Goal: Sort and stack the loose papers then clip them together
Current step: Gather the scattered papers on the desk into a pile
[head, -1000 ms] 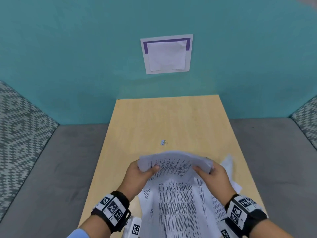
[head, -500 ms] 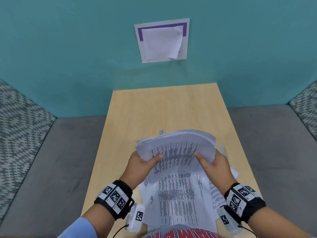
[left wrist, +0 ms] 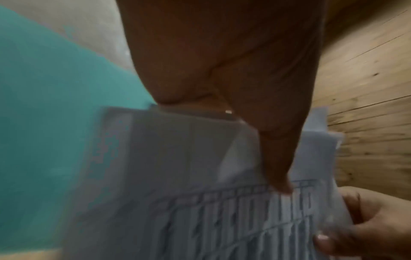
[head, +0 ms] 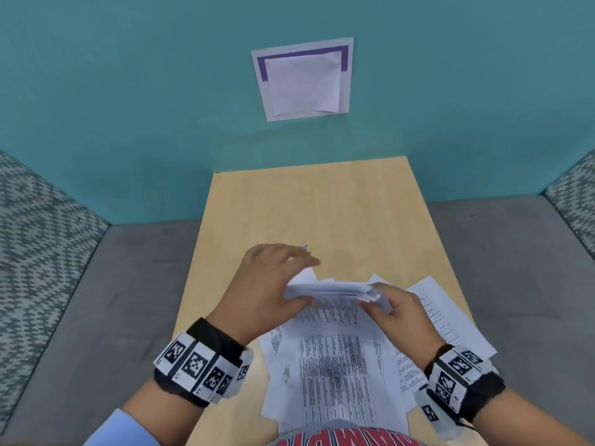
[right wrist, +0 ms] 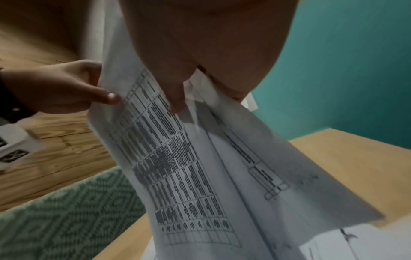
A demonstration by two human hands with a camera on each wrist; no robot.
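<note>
Both hands hold a stack of white printed paper sheets (head: 335, 292) upright on edge, above the light wooden table (head: 322, 214). Left hand (head: 273, 286) pinches its left end, thumb on the near face; right hand (head: 399, 313) grips the right end. A small metal binder clip (head: 306, 248), mostly hidden, probably lies just beyond the left hand. More printed sheets (head: 338, 375) lie flat below.

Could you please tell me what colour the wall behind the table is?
The wall is teal, shown best in the head view.
</note>
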